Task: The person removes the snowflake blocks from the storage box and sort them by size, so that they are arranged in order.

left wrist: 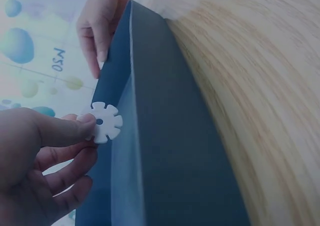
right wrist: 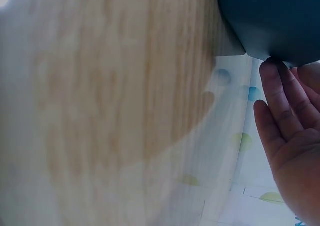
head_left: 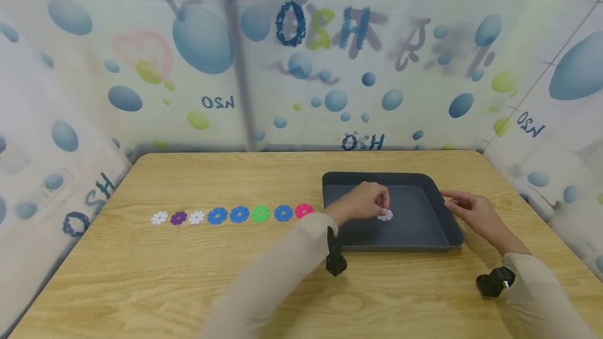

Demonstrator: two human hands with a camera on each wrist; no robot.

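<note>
My left hand (head_left: pixel 365 200) is over the dark grey tray (head_left: pixel 393 247), pinching a white snowflake building disc (left wrist: pixel 107 122) between thumb and index finger. The disc has rounded notched petals and a small hole in its centre; in the head view it shows below the fingertips against the tray floor. At the tray's right side, my right hand (head_left: pixel 478 216) touches the outer wall with its fingers (right wrist: pixel 274 83) nearly straight. Left of the tray lies a row of several more discs, including a pink disc (head_left: pixel 303 211), a green disc (head_left: pixel 260 213) and a purple disc (head_left: pixel 178 217).
The tray's raised walls stand all round its floor, on a wooden table (head_left: pixel 188 271). A patterned curtain (head_left: pixel 292 93) hangs behind the table and along its sides. Each wrist carries a black camera (head_left: pixel 335 255).
</note>
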